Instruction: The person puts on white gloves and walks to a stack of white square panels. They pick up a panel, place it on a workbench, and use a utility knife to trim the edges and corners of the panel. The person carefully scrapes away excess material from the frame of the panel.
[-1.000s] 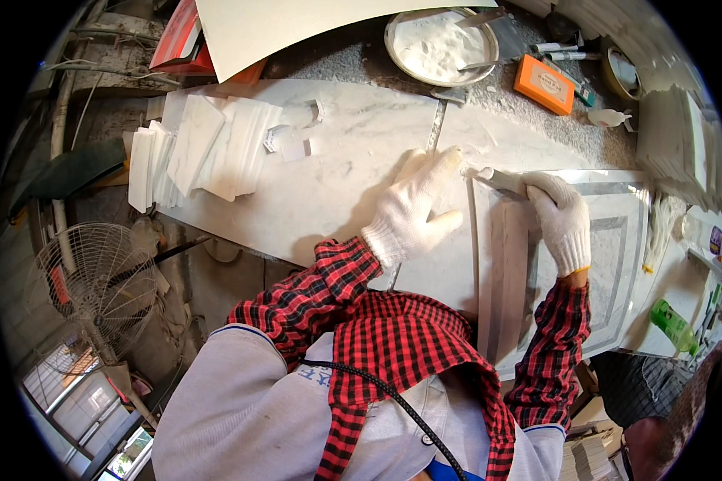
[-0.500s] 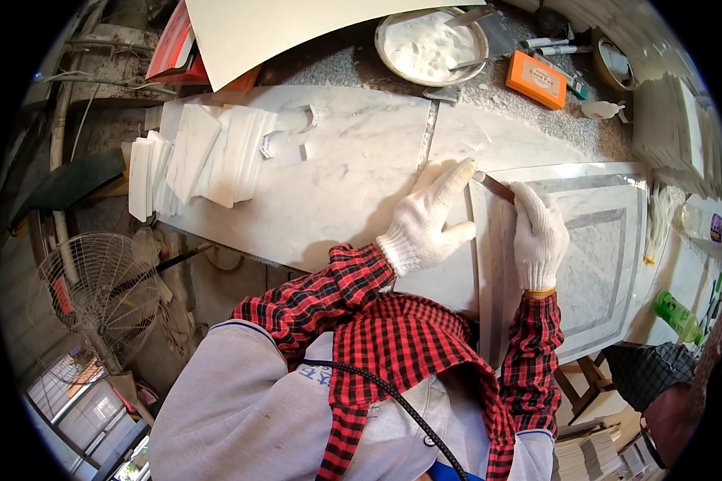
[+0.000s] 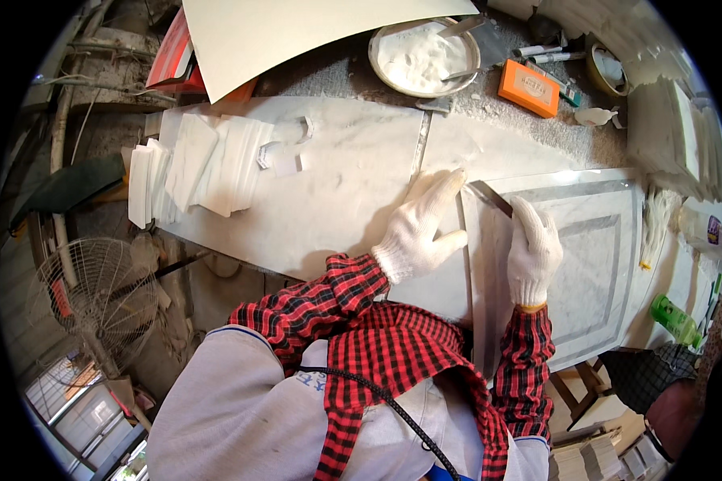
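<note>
My right hand [image 3: 535, 255], in a white knit glove, is closed around a narrow metal scraper blade [image 3: 492, 197]. The blade's tip points up and left, close to the top left corner of a framed marble panel [image 3: 587, 244] with grey inlaid bands. A glove hides the rest of the tool. Also gloved, my left hand [image 3: 417, 234] has its fingers stretched out and thumb apart, resting on the pale marble slab [image 3: 337, 172] beside the panel's left edge. Its fingertips are near the blade's tip.
Beyond the slab are a bowl of white paste [image 3: 423, 54] with spatulas in it and an orange box [image 3: 529, 87]. Stacked marble strips [image 3: 204, 164] lie at left, more tiles [image 3: 672, 140] at right. A wire fan [image 3: 96, 289] stands left; a green bottle [image 3: 675, 321] lies right.
The whole view has shifted slightly. The blade in my right hand has turned a little and looks thinner. Both hands stay at the panel's upper left corner.
</note>
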Action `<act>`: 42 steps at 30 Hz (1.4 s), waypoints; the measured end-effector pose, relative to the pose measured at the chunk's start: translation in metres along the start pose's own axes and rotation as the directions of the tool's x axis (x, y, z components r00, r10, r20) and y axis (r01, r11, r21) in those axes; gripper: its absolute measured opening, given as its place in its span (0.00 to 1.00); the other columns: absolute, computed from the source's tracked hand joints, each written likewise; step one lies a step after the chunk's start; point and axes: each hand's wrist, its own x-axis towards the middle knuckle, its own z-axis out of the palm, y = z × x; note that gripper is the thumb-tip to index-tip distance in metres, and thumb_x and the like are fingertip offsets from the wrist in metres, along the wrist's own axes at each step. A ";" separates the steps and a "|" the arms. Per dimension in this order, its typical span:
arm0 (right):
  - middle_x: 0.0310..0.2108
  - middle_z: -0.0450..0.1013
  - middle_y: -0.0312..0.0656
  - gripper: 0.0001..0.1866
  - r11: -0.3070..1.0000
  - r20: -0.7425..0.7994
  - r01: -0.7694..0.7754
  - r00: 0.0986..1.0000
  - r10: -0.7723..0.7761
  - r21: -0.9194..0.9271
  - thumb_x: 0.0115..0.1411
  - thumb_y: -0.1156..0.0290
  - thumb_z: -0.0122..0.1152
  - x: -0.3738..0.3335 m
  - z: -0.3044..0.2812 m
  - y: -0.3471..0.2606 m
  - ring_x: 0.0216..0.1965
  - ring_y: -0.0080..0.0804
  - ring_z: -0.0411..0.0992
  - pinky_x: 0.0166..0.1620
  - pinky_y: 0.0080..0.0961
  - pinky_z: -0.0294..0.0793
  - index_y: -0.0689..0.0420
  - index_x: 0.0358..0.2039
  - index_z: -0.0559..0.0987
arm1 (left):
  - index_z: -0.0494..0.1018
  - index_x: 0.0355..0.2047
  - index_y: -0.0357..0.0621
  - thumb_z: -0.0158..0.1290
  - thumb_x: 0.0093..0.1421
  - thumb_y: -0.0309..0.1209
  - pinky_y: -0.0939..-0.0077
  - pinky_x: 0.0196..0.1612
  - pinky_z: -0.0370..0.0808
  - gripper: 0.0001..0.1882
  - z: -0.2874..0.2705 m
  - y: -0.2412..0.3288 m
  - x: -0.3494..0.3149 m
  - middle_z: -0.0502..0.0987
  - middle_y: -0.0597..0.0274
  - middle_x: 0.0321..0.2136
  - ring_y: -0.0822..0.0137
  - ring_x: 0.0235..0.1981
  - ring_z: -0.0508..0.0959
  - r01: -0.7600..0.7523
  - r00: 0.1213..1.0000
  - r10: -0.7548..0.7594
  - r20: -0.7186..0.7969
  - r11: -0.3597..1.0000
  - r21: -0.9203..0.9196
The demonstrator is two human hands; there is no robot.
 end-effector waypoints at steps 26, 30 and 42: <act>0.40 0.82 0.49 0.13 0.924 0.482 -0.381 0.814 0.323 0.023 0.63 0.69 0.56 0.043 -0.022 -0.005 0.44 0.45 0.80 0.49 0.31 0.75 0.60 0.42 0.84 | 0.64 0.65 0.35 0.65 0.47 0.25 0.61 0.60 0.72 0.42 -0.006 0.005 0.016 0.73 0.43 0.55 0.46 0.56 0.73 -0.031 1.000 0.030 0.008 0.997 0.067; 0.40 0.82 0.49 0.13 0.920 0.487 -0.390 0.812 0.321 0.043 0.63 0.70 0.56 0.044 -0.020 -0.005 0.42 0.45 0.80 0.48 0.31 0.76 0.61 0.42 0.84 | 0.63 0.66 0.36 0.66 0.48 0.26 0.61 0.61 0.72 0.43 -0.008 0.003 0.016 0.73 0.44 0.56 0.47 0.57 0.74 -0.015 0.999 0.012 0.043 0.997 0.072; 0.37 0.81 0.50 0.12 0.930 0.461 -0.363 0.836 0.299 0.054 0.61 0.70 0.57 0.045 -0.021 -0.008 0.41 0.44 0.80 0.47 0.30 0.76 0.61 0.40 0.84 | 0.62 0.66 0.37 0.64 0.50 0.30 0.58 0.58 0.72 0.43 -0.006 -0.006 0.016 0.75 0.46 0.54 0.46 0.52 0.74 -0.049 0.998 0.047 0.039 0.997 0.062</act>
